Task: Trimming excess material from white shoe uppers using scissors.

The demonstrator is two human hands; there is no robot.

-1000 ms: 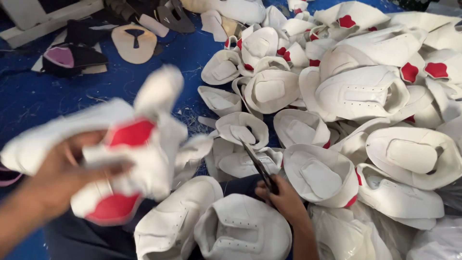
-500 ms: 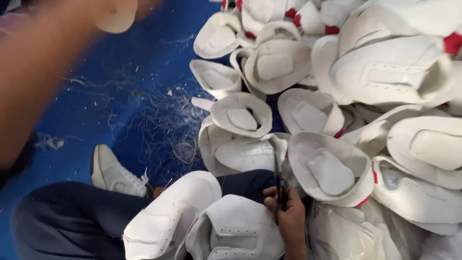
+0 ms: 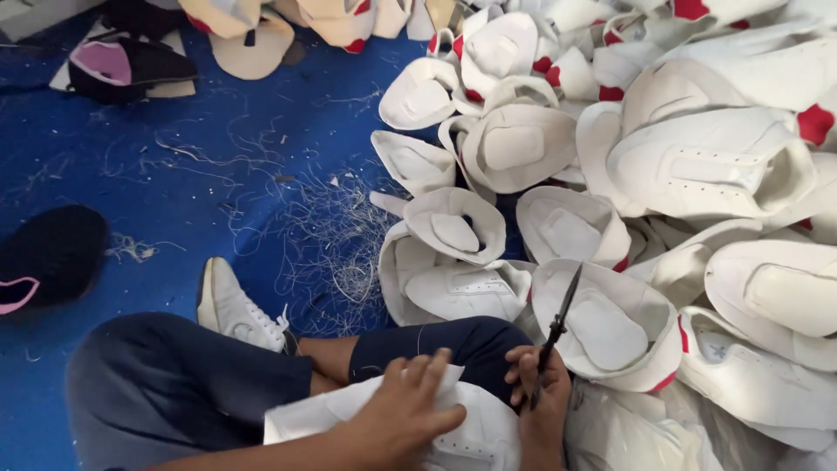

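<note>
White shoe upper point(image 3: 462, 427) on lap, dark scissors point(image 3: 553, 336) upright

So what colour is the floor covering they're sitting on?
Bright blue floor, littered with pale thread scraps; the head view shows it best.

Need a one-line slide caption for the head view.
Left hand presses a white shoe upper; right hand holds thread snips.

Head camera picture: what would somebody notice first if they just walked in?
Probably the big heap of white shoe uppers with red patches, filling the right side of the blue floor. Next, the hands at the bottom: the left hand presses a white upper on the lap, and the right hand holds thin scissors pointing up.
</note>
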